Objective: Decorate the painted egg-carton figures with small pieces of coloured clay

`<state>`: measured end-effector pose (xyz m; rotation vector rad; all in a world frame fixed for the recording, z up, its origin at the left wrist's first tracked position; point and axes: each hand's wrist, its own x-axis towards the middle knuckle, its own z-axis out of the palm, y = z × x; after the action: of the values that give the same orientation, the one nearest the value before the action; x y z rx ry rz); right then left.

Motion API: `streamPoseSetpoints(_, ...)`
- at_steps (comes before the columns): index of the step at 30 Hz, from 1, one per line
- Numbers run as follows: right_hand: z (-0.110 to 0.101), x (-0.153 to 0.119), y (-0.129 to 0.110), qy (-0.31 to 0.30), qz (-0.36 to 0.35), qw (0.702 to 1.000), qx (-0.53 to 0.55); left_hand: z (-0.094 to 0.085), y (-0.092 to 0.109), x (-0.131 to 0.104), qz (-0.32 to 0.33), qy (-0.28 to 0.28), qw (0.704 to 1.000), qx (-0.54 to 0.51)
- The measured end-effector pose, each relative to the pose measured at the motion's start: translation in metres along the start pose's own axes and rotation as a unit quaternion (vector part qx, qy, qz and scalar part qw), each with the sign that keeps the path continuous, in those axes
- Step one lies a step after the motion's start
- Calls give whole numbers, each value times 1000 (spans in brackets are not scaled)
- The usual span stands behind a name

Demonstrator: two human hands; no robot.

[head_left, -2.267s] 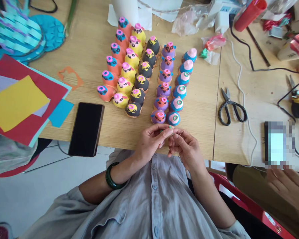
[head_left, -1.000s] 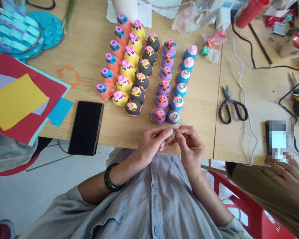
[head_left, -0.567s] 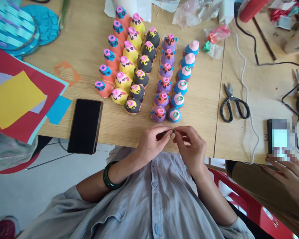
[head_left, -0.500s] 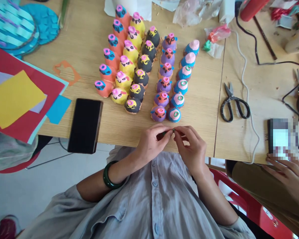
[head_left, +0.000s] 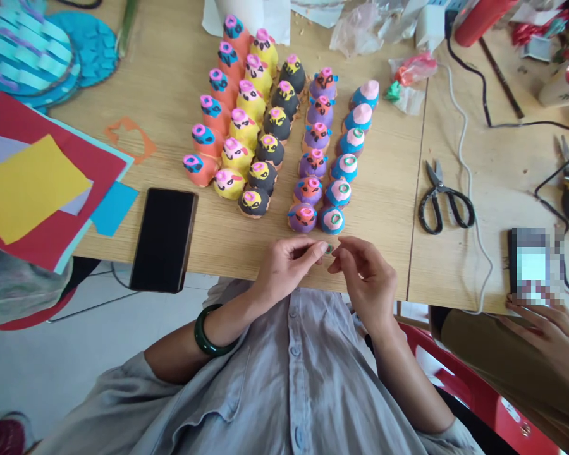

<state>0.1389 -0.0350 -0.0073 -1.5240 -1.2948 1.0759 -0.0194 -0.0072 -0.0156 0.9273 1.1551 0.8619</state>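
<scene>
My left hand (head_left: 291,260) pinches a small green ring (head_left: 329,249) between thumb and forefinger, just above the table's front edge. Its material looks like modelling clay. To the right of the ring, my right hand (head_left: 370,278) is held loosely curled with its fingertips a little apart and nothing visible in them. Beyond the hands stand rows of small domed clay figures. The nearest are a blue figure with a pink top and green ring (head_left: 332,220) and a purple figure with an orange face (head_left: 301,218). Two pink-topped blue figures at the back, such as this one (head_left: 366,93), show no green ring.
On the left lie a dark phone (head_left: 164,240) and coloured paper sheets (head_left: 33,189). Black-handled scissors (head_left: 443,199) and a white cable (head_left: 465,139) are on the right. Another person's hand (head_left: 545,328) is beside a lit, blurred device (head_left: 531,265). Plastic bags (head_left: 360,28) lie at the back.
My right fingers have drawn back to the right from the small green piece, which stays in my left fingertips and now shows as a ring. The view has shifted slightly.
</scene>
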Motion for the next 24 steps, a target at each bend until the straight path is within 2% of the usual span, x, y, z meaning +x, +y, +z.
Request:
streamPoseSetpoints(3,3,1,-5,-3,86,991,105,1,2,-2,-40,0,998,-58)
streamPoseSetpoints(7,5,4,-12,-45,146,969,192,4,6,-5,23,11,1000,-16)
streamPoseSetpoints(11,7,6,-12,-31,148,967,206,4,8,-6,137,18,986,89)
streamPoseSetpoints(15,8,5,-10,-1,126,973,191,2,6,-6,246,33,951,187)
streamPoseSetpoints(18,9,4,-11,22,96,981,170,1,4,-5,264,41,935,234)
streamPoseSetpoints(24,8,2,-8,33,64,988,134,0,3,-6,262,56,930,253)
